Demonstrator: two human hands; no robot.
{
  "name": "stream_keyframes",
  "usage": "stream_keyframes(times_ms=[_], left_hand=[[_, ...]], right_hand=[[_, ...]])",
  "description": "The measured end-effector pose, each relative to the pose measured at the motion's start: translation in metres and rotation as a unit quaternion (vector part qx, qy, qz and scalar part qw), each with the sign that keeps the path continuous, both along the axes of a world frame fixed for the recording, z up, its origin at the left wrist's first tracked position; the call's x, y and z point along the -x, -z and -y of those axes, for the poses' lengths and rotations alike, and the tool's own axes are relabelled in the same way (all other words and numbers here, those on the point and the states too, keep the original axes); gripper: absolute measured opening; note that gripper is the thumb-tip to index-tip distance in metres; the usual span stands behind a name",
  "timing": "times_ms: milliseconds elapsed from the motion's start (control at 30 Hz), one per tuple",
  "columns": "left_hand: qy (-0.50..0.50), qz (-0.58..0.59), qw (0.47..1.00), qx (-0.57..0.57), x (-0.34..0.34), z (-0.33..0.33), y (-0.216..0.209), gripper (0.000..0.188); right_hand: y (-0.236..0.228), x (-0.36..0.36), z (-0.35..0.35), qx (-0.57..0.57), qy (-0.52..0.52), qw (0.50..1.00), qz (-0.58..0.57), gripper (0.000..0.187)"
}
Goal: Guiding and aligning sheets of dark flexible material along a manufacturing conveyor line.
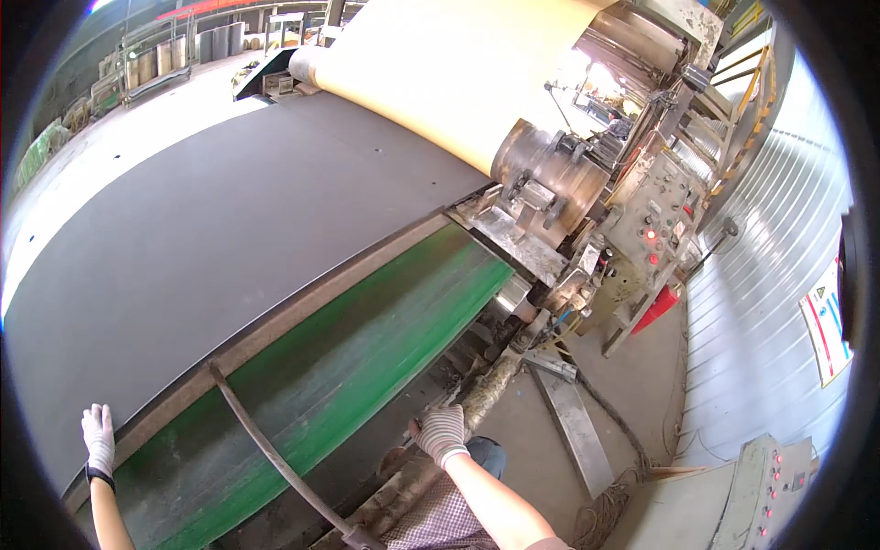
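- Sheet (211, 202), dark grey and flat, is spread from the upper centre to the lower left of the frame.
- The left hand (98, 435), gloved, is placed at the sheet's near edge, lower left; its fingers are extended and nothing is grasped.
- The right hand (442, 431), in a striped glove, is set with curled fingers at a mottled pipe (490, 390), lower centre; whether the pipe is gripped cannot be told.
- A green belt (394, 339) is positioned between the hands and is crossed by a curved rod (275, 458), lower centre.
- A yellow web (458, 73) is seen at the upper centre.
- A control panel (655, 211) with a lit red lamp (651, 236) is mounted right of centre.
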State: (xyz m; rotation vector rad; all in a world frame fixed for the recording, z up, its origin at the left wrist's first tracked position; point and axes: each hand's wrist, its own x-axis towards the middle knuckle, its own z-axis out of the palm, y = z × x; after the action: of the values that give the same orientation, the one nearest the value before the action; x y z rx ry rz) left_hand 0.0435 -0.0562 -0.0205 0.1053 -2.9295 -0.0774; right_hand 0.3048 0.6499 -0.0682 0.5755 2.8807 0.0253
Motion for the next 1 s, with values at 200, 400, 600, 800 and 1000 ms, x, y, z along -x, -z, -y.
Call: stream_keyframes(times_ms=[200,400,600,800,1000], left_hand=[[0.091,-0.085,0.992,0.011,0.000,-0.107,-0.023,0.027],[0.194,0.018,0.958,-0.212,0.030,-0.177,-0.045,0.025],[0.028,-0.031,0.969,-0.242,0.088,-0.009,-0.021,0.054],[-0.104,-0.008,0.994,-0.030,0.028,0.102,0.027,0.032],[0.022,-0.030,0.998,-0.048,0.014,-0.087,-0.031,0.030]], right_hand=[[-0.009,0.010,0.010,0.023,-0.006,1.000,-0.009,0.042],[-0.004,0.008,0.007,0.038,-0.014,0.999,-0.012,0.040],[-0.006,0.005,0.007,0.031,-0.028,0.999,-0.023,0.037],[-0.008,0.009,0.010,0.036,-0.033,0.999,-0.023,0.037],[-0.006,0.005,0.005,0.000,-0.011,1.000,-0.004,0.039]])
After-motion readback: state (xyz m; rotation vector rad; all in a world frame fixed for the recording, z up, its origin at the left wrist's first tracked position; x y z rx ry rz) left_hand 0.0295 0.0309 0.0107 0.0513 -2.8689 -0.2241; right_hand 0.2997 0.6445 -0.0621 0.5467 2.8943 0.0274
